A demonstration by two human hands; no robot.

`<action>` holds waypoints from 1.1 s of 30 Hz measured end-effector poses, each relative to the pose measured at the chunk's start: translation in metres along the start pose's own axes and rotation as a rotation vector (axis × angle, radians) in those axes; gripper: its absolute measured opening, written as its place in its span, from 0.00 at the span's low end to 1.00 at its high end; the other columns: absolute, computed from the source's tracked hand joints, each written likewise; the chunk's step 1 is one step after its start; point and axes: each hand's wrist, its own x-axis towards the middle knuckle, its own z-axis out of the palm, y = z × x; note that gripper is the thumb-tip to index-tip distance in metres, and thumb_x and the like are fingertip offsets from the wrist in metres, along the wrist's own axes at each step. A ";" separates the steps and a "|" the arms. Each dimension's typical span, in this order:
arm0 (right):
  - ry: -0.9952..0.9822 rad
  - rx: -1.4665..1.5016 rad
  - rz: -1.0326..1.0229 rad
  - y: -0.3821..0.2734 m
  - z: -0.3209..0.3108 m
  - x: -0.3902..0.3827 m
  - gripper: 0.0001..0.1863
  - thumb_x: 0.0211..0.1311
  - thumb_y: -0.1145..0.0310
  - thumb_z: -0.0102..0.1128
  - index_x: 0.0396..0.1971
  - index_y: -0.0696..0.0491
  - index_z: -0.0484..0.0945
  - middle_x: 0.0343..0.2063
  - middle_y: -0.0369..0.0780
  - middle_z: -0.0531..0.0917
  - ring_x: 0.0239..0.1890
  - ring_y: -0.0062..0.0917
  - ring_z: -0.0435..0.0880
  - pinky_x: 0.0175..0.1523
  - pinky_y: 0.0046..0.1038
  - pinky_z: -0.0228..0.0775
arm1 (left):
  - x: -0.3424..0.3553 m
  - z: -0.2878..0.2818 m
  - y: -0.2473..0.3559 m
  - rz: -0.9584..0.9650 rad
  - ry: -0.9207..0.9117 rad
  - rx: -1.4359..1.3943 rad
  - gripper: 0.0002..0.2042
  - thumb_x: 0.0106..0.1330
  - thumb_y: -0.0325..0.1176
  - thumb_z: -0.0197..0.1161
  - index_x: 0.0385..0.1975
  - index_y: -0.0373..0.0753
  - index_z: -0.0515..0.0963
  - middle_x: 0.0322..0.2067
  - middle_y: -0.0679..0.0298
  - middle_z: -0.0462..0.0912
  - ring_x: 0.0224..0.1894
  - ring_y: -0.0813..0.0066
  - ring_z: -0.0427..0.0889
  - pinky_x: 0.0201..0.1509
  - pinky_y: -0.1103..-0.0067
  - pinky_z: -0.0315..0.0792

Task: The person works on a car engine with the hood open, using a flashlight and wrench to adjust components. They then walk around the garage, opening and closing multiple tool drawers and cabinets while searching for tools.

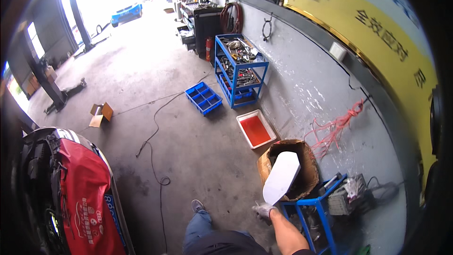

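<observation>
My right hand (pixel 264 211), in a greyish work glove, pinches the lower end of a white flat sheet (pixel 281 178). The sheet is long, with angled corners at its upper end. It slants up and away from my hand, over the mouth of a worn cardboard box (pixel 309 172), and hides part of the opening. Whether the sheet touches the box I cannot tell. My left hand is outside the picture.
Beside the box stand a blue metal frame (pixel 309 202) and a white tray of red liquid (pixel 271 125). Farther off are a blue divided bin (pixel 204 98) and a tool cart (pixel 238 87). A cable (pixel 152 134) crosses the floor. A car with a red cover (pixel 85 184) is at left.
</observation>
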 end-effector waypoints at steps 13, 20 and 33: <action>-0.225 0.176 0.254 -0.170 -0.021 0.142 0.24 0.68 0.50 0.54 0.48 0.56 0.81 0.39 0.38 0.88 0.33 0.25 0.84 0.38 0.33 0.74 | 0.245 -0.489 0.408 0.164 0.306 -0.587 0.13 0.70 0.33 0.54 0.50 0.36 0.72 0.31 0.54 0.84 0.22 0.65 0.81 0.23 0.70 0.77; -0.180 0.009 0.174 -0.414 -0.163 0.210 0.26 0.64 0.44 0.52 0.35 0.54 0.86 0.30 0.38 0.87 0.27 0.27 0.83 0.37 0.35 0.74 | 0.314 -0.522 0.472 0.025 0.076 -0.294 0.18 0.65 0.41 0.58 0.39 0.28 0.79 0.40 0.47 0.85 0.35 0.61 0.87 0.41 0.68 0.82; 0.841 0.532 -0.339 -0.785 -0.485 0.379 0.26 0.64 0.45 0.53 0.35 0.57 0.79 0.19 0.42 0.80 0.16 0.29 0.79 0.21 0.33 0.71 | 0.472 -0.707 0.616 -0.065 0.017 0.151 0.16 0.66 0.42 0.58 0.43 0.37 0.83 0.35 0.59 0.87 0.36 0.68 0.84 0.43 0.76 0.77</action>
